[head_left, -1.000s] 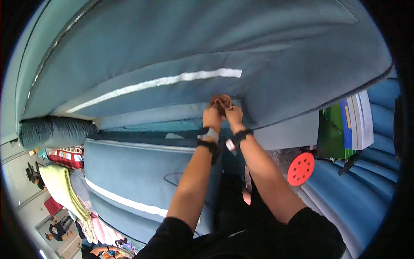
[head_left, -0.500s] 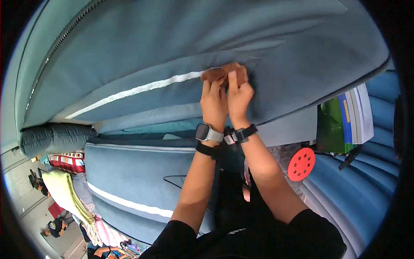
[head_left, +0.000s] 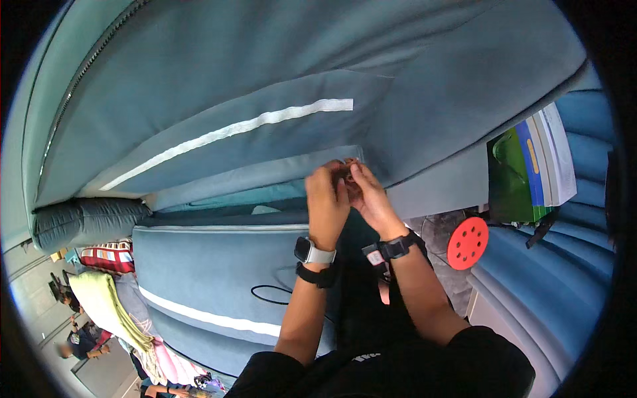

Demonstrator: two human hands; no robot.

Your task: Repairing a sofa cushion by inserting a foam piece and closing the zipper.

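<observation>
Between my two hands is a small brown piece [head_left: 348,174], mostly hidden by the fingers; its exact kind does not show. My left hand [head_left: 327,207] is closed on its left side, wearing a watch at the wrist. My right hand [head_left: 373,199] pinches it from the right, fingers bent, with dark straps on the wrist. Both are raised in front of a large blue-grey upholstered piece [head_left: 265,73], just below the white strip [head_left: 265,119] along its fabric. That strip is now visible to its right end.
Below left lies a blue-grey cushion [head_left: 219,265] with a white strip, beside a dark pillow [head_left: 89,222]. Folded cloths [head_left: 106,302] lie further left. At right are a red disc with holes [head_left: 468,243], a green box [head_left: 511,176] and books [head_left: 554,156]. People [head_left: 85,341] are at far left.
Both hands have come down and off the white strip toward me, bringing the brown piece along. The strip's right end, covered before, now shows.
</observation>
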